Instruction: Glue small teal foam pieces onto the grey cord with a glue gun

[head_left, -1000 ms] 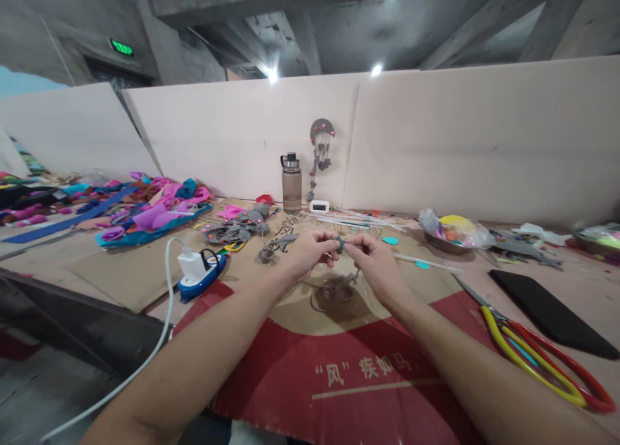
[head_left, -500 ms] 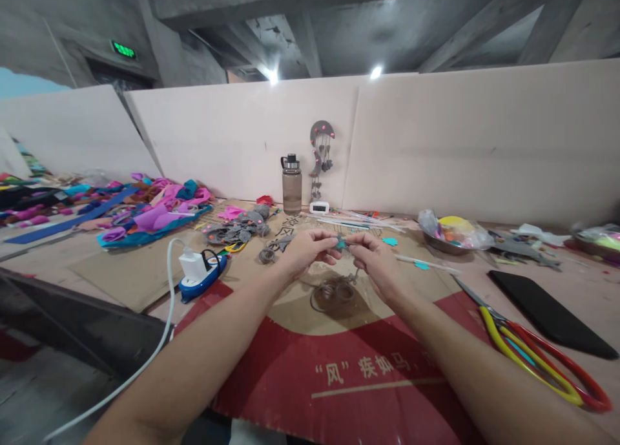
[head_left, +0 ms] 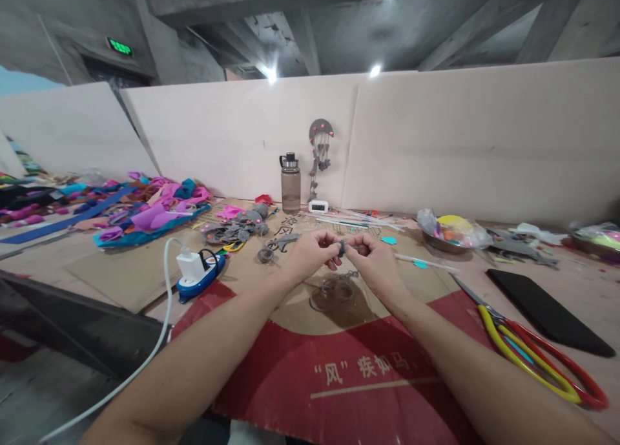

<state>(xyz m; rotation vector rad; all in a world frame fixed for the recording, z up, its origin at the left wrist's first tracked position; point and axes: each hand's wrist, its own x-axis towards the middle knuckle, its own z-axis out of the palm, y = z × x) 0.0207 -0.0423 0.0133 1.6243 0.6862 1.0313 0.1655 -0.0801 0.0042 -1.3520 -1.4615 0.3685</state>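
Observation:
Near the middle of the table, my left hand [head_left: 317, 251] and my right hand [head_left: 371, 259] meet fingertip to fingertip. Between them they pinch a small dark grey piece [head_left: 341, 248], partly hidden by the fingers. Just below the hands a loose coil of grey cord [head_left: 332, 294] lies on the cardboard sheet [head_left: 339, 361], with a strand reaching up towards my right hand. Flat turquoise cutouts [head_left: 389, 240] lie to the right of my right hand. A small grey roll [head_left: 265, 255] sits left of my left hand.
Scissors [head_left: 527, 354] and a black phone [head_left: 549, 310] lie at right. A power strip [head_left: 201, 280] with a white cable is at left, felt scraps [head_left: 155, 216] behind it. A bottle [head_left: 291, 190], small clock [head_left: 318, 206] and bowl [head_left: 450, 239] stand towards the back panel.
The fingertips have drawn closer together around the small piece, which showed teal before and now looks dark grey. The view has shifted slightly.

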